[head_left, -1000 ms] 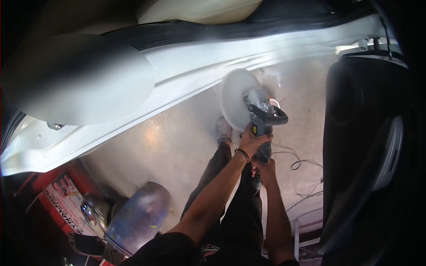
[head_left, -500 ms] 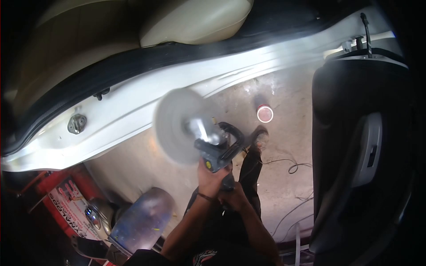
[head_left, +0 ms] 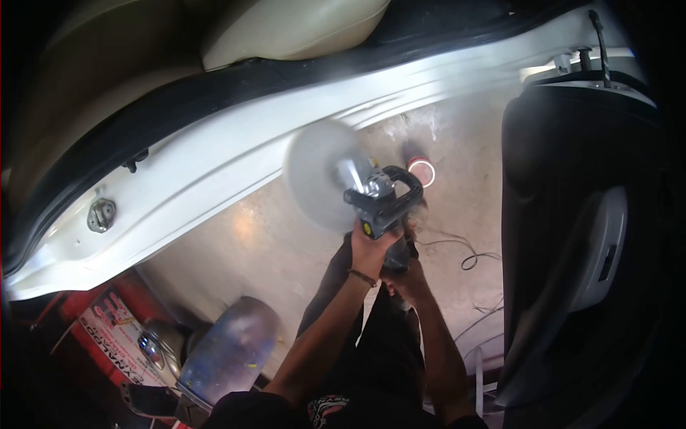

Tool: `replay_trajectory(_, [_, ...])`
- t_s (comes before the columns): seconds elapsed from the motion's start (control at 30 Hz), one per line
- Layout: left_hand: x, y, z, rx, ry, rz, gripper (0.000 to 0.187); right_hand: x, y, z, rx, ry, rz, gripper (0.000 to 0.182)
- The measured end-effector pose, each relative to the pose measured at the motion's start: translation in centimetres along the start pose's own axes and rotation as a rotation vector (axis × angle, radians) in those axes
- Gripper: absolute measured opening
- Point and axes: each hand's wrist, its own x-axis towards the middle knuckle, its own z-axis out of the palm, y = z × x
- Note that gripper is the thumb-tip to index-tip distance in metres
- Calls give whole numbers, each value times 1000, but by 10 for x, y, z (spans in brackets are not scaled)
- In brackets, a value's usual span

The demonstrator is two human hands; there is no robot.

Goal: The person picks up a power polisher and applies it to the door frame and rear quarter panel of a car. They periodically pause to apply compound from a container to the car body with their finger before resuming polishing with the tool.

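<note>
A black polisher [head_left: 389,207] with a silver head is held out in front of me. My left hand [head_left: 372,247] wraps around its body just behind the head. Farther back, my right hand [head_left: 409,283] is closed around the rear of the same tool. The large round pale pad [head_left: 314,175] is smeared by spinning. In this view its upper edge overlaps the lower side of the white car sill [head_left: 193,168]. A loop handle at the head has no hand on it.
An open black door [head_left: 550,214] stands on the right. On the concrete floor are a red tin [head_left: 422,171] and a loose cable [head_left: 469,262]. A bluish rounded container [head_left: 229,350] and a red-and-white printed sign [head_left: 118,336] are at lower left. A beige seat [head_left: 293,32] shows inside the car.
The polisher and both my hands have moved right and upward in view, along the sill. The view has shifted slightly. Both hands keep their hold.
</note>
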Motion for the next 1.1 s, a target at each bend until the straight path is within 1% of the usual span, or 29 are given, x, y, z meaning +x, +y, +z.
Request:
replay_trajectory(0.03, [2, 33, 15, -149, 0, -186, 60, 2, -6, -5, -14, 41, 13, 20])
replay_trajectory(0.07, [6, 50, 25, -297, 0, -372, 60, 6, -8, -12, -15, 42, 17, 20])
replay_trajectory(0.1, [14, 39, 31, -225, 23, -334, 56, 9, -8, -19, -33, 84, 20, 21])
replay_trajectory(0.13, [20, 30, 35, -226, 24, -337, 56, 13, -9, -25, -49, 126, 19, 23])
replay_trajectory(0.2, [28, 19, 45, -392, -74, -459, 52, 10, -23, -34, -83, 168, 26, 25])
replay_trajectory(0.23, [31, 5, 52, -429, -77, -402, 48, 8, -25, -39, -147, 220, 16, 26])
replay_trajectory(0.27, [35, -11, 57, -433, -79, -409, 48, 7, -29, -44, -213, 272, 4, 26])
replay_trajectory(0.33, [41, -35, 67, -540, -180, -405, 48, 5, -30, -52, -268, 297, 7, 29])
replay_trajectory(0.4, [46, -43, 78, -541, -201, -436, 49, 14, -19, -60, -300, 383, -104, 25])
replay_trajectory(0.43, [50, -48, 84, -507, -223, -431, 45, 19, -14, -64, -302, 385, -99, 25])
replay_trajectory(0.47, [54, -53, 87, -472, -241, -429, 40, 22, -10, -66, -303, 449, -150, 26])
replay_trajectory(0.5, [61, -51, 90, -442, -294, -436, 41, 25, -8, -66, -303, 511, -203, 27])
replay_trajectory(0.53, [66, -48, 95, -441, -287, -441, 41, 28, -7, -66, -303, 506, -197, 27])
replay_trajectory(0.63, [84, -36, 114, -484, -429, -448, 49, 36, -16, -66, -303, 725, -180, 31])
replay_trajectory(0.67, [90, -36, 117, -485, -428, -446, 49, 39, -19, -66, -305, 724, -182, 31])
replay_trajectory(0.73, [99, -35, 121, -481, -526, -492, 51, 45, -24, -66, -298, 801, -196, 32])
replay_trajectory(0.77, [100, -36, 122, -465, -508, -495, 51, 44, -29, -65, -298, 800, -196, 32])
replay_trajectory(0.8, [99, -37, 122, -464, -507, -494, 51, 42, -34, -65, -297, 769, -124, 33])
replay_trajectory(0.83, [98, -38, 118, -509, -483, -480, 51, 39, -40, -64, -295, 737, -54, 41])
replay_trajectory(0.87, [95, -37, 113, -553, -459, -468, 50, 34, -46, -59, -292, 735, -55, 41])
replay_trajectory(0.9, [91, -32, 106, -548, -459, -466, 50, 26, -52, -51, -350, 701, -124, 41])
replay_trajectory(0.93, [86, -27, 97, -583, -418, -457, 46, 22, -54, -46, -406, 668, -195, 42])
replay_trajectory(0.97, [79, -20, 88, -621, -377, -449, 43, 21, -51, -43, -453, 640, -161, 44])
replay_trajectory(1.0, [72, -13, 78, -618, -380, -445, 43, 19, -48, -40, -433, 582, -169, 45])
replay_trajectory(1.07, [56, 2, 56, -582, -284, -459, 44, 13, -38, -30, -505, 537, -243, 38])
replay_trajectory(1.1, [43, 4, 47, -544, -223, -463, 44, 10, -26, -32, -502, 534, -250, 38])
